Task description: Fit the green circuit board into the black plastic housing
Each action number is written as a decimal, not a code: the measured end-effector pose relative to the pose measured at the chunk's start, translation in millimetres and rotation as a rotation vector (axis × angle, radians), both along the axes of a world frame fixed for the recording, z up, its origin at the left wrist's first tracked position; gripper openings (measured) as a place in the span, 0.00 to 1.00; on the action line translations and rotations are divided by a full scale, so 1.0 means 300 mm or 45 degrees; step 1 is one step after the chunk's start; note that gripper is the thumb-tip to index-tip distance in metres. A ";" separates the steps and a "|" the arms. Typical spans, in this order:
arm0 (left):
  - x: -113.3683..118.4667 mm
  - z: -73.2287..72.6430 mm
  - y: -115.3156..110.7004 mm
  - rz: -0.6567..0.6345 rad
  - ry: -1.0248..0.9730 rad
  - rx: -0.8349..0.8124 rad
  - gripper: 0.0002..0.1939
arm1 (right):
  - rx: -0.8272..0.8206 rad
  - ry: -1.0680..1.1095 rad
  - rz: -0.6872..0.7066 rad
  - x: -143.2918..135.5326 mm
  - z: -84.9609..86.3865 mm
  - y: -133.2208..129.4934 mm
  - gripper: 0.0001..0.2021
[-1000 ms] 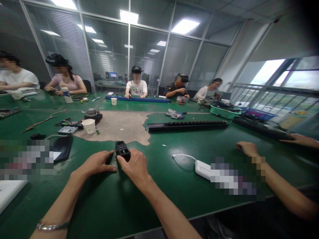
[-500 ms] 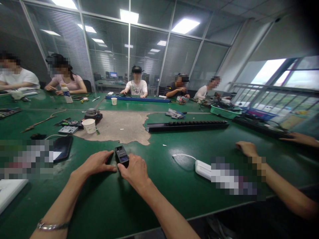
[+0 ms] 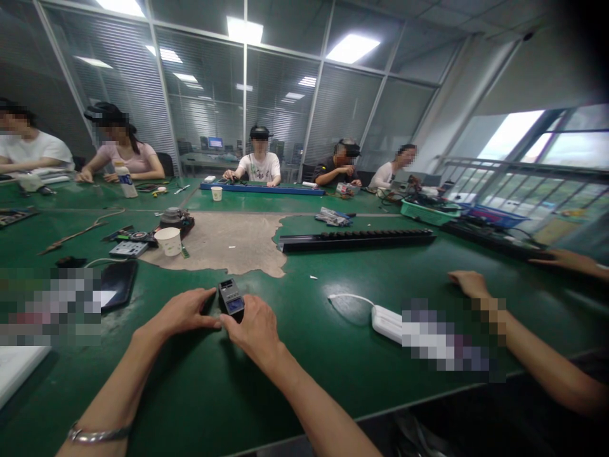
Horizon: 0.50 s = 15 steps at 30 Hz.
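A small dark grey box (image 3: pixel 231 296) with slots in its top and a little bluish screen stands on the green table in front of me. My right hand (image 3: pixel 257 327) grips its right and near side, thumb in front and fingers behind. To the left of the box, my left hand (image 3: pixel 190 310) is open, thumb and fingers spread apart. Its fingertips come close to the box; whether they touch it I cannot tell. The underside of the box and part of its right side are hidden.
A paper cup (image 3: pixel 168 241) and electronic parts sit by a bare brown patch (image 3: pixel 228 235). A long black strip (image 3: pixel 356 240) lies beyond. To the right are a white power bank (image 3: pixel 386 325) with a cable and another person's arm (image 3: pixel 518 343). Several people sit across the table.
The box has turned slightly, so more of its screen shows. My right thumb has shifted a little left along its near end. My left hand has hardly moved.
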<state>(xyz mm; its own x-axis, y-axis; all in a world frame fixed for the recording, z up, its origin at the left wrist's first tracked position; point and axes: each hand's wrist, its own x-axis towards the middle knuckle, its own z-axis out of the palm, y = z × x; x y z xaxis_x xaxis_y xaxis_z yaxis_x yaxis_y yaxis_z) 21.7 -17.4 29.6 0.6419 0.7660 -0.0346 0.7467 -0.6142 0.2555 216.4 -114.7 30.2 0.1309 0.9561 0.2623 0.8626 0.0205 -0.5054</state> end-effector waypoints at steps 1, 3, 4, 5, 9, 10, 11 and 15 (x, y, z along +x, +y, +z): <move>0.000 -0.002 0.002 0.000 -0.003 0.001 0.43 | 0.003 0.008 -0.003 -0.004 -0.007 0.003 0.22; -0.001 -0.006 0.004 -0.009 -0.014 -0.001 0.43 | 0.030 0.028 -0.011 -0.009 -0.013 0.008 0.20; -0.002 -0.007 0.004 -0.015 -0.020 -0.001 0.43 | 0.053 0.040 -0.013 -0.011 -0.010 0.009 0.20; -0.003 -0.009 0.004 -0.018 -0.022 -0.003 0.43 | 0.081 0.053 -0.016 -0.012 -0.003 0.010 0.19; -0.008 -0.011 0.006 0.001 -0.022 -0.020 0.44 | 0.216 0.103 -0.007 0.004 0.062 0.011 0.17; -0.008 -0.011 0.006 0.009 -0.024 -0.028 0.44 | 0.253 0.115 0.002 0.014 0.081 0.012 0.16; -0.009 -0.011 0.006 0.014 -0.026 -0.035 0.44 | 0.284 0.123 0.014 0.027 0.097 0.015 0.16; -0.008 -0.005 0.004 0.012 -0.020 -0.036 0.45 | 0.293 0.109 -0.044 0.095 0.114 0.033 0.15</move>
